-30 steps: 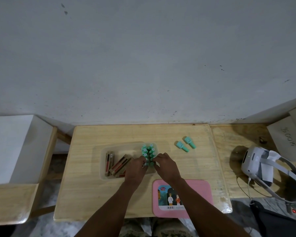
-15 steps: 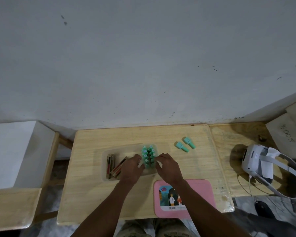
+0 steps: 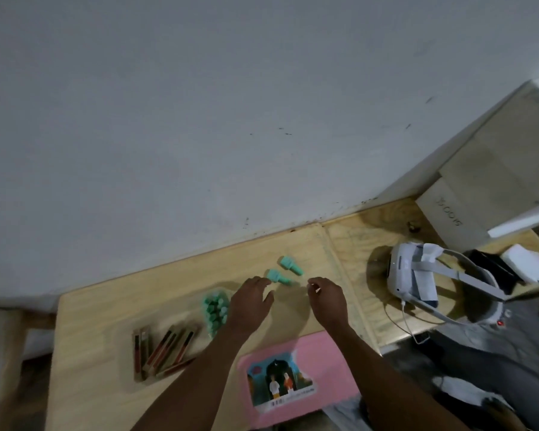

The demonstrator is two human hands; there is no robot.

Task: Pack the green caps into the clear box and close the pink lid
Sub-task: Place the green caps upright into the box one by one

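two loose green caps [image 3: 277, 276] lie on the tabletop [image 3: 168, 284] outside the clear box [image 3: 168, 312], whose walls are too blurred to trace; the nearer cap sits just beyond the left hand [image 3: 249, 306], at about 1 o'clock from its fingertips, and the farther cap [image 3: 290, 265] lies just past it toward 1 o'clock again; each cap's long axis runs roughly from 10 o'clock to 4 o'clock, wide end toward 10; the right hand [image 3: 327, 301] is at 4 o'clock of the pair, slightly farther off, so the left hand looks the nearer for the first cap; both hands are loose and hold nothing, the left with fingers spread, the right with fingers lightly curled; a packed cluster of green caps [image 3: 215, 309] stands in the box at 9 o'clock of the left hand, beside some brown and red sticks [image 3: 165, 349]; the pink lid [image 3: 333, 362] lies flat at 6 o'clock, off the box, bearing a picture label with two small figures and a barcode, its print too small to read; a pale block [image 3: 448, 213] at 2 o'clock carries handwriting, inverted and not surely legible; a white headset [image 3: 411, 269] rests at 3 o'clock.
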